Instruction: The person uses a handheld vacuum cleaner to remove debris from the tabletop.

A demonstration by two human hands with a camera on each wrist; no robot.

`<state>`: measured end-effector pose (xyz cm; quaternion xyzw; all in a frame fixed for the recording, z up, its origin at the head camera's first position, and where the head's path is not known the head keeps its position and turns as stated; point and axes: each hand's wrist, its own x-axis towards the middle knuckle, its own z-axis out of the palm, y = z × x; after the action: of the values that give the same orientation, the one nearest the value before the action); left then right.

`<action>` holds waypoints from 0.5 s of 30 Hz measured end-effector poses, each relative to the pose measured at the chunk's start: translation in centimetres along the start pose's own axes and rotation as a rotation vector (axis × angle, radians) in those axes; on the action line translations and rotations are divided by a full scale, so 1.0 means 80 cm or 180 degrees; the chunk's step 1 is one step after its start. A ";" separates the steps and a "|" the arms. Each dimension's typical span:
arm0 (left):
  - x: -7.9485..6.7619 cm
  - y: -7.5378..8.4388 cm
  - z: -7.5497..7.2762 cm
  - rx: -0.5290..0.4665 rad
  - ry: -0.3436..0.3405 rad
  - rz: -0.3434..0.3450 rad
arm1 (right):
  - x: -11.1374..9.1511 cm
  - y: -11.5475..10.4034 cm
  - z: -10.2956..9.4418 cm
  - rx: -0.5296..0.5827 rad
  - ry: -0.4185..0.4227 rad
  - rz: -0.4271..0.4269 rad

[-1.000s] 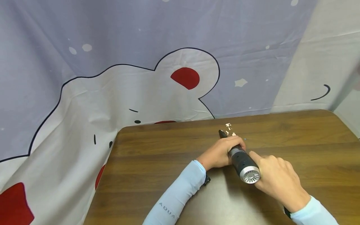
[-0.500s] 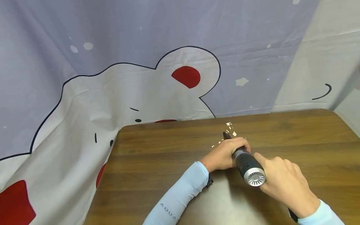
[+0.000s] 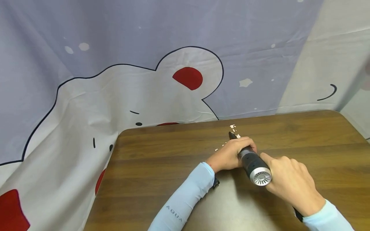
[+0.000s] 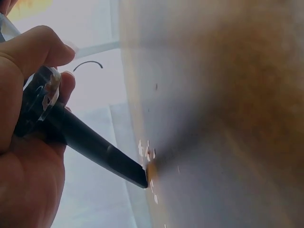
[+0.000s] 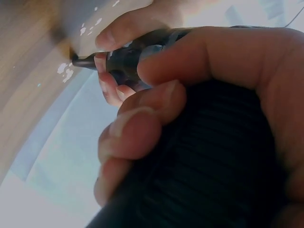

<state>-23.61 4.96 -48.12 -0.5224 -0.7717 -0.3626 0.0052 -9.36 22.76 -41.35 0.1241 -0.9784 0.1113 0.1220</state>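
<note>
From the left, a printed cloth [image 3: 115, 99] hangs behind one wooden table [image 3: 159, 179]. My left hand [image 3: 229, 154] grips the front of one handheld vacuum [image 3: 254, 164] above it, hiding most of the nozzle [image 4: 104, 151] from overhead; my left wrist view shows that reaching down to several white scraps [image 3: 232, 126]. My right hand [image 3: 292, 183] clasps the ribbed handle [image 5: 213, 156], seen only from that wrist.

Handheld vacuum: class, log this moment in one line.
left hand: grips handheld vacuum behind nozzle | right hand: grips handle | white scraps: on table near nozzle
</note>
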 end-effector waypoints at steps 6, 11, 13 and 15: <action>0.009 -0.005 0.001 0.0014 0.0024 0.0043 | 0.005 0.008 0.002 0.0025 -0.0014 0.0031; 0.014 -0.008 0.000 -0.0053 0.0048 0.0076 | 0.008 0.013 0.004 0.0041 -0.0034 0.0066; 0.016 -0.009 0.000 -0.0059 0.0040 0.0066 | 0.010 0.015 0.006 0.0051 -0.0049 0.0089; 0.017 -0.011 0.000 -0.0047 0.0028 0.0047 | 0.011 0.017 0.008 0.0056 -0.0044 0.0102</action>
<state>-24.94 5.89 -48.06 -0.5266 -0.7652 -0.3704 0.0074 -10.66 23.67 -41.95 0.1103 -0.9801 0.1211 0.1125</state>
